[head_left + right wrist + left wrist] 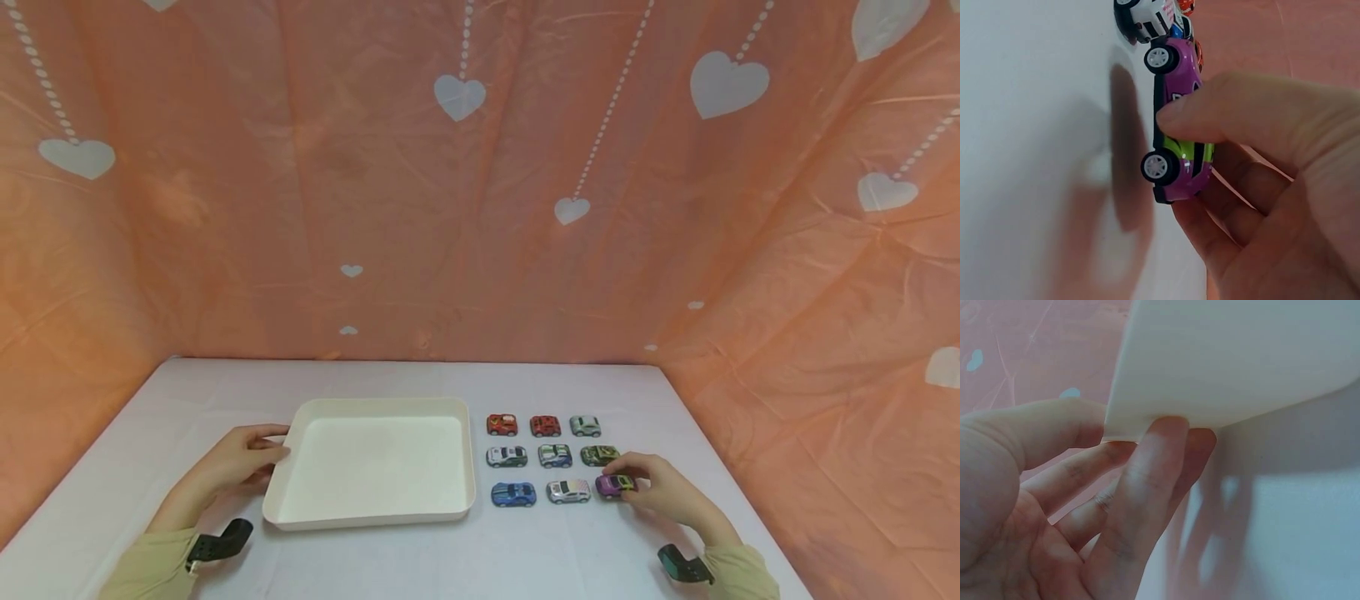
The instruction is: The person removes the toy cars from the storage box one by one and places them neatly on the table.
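At the left side of the white tray (274,492), my left hand (238,457) grips the rim. The left wrist view shows the thumb at the edge and fingertips against the outside of the tray wall (1222,362). My right hand (660,487) pinches a purple and lime-green toy car (1179,181), thumb along its near side and fingers behind it. Its shadow falls on the white surface beside it. In the head view this car is at the front right corner of a grid of toy cars, just right of a silver toy car (568,492).
Other toy cars stand in rows right of the tray: a blue one (513,494), a green camouflage one (599,455), red ones (502,425) and several white or silver ones. A white cloth (525,558) covers the table. Orange curtains (375,183) with hearts surround it.
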The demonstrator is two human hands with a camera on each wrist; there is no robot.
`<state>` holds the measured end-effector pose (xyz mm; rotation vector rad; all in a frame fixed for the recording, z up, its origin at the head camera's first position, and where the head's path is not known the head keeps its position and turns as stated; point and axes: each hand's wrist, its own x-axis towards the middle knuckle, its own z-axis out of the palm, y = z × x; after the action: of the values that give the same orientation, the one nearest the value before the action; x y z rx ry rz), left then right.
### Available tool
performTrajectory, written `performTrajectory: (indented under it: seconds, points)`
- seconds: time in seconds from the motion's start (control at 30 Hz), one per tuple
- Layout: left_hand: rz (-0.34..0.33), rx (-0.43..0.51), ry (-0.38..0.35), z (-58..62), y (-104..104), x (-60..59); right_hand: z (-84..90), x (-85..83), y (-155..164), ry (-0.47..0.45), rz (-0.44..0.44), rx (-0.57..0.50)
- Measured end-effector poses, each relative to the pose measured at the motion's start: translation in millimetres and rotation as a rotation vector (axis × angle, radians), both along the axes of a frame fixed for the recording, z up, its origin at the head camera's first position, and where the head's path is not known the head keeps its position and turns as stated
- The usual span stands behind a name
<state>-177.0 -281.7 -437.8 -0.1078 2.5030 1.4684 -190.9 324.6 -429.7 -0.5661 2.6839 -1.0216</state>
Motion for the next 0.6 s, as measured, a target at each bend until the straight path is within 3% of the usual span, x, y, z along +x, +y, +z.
performTrajectory:
  seconds: [0.6]
  points:
    - [0.013, 0.003, 0.001, 0.8, 2.0, 0.1, -8.1, -1.9, -1.5, -0.010, -0.042, 0.030]
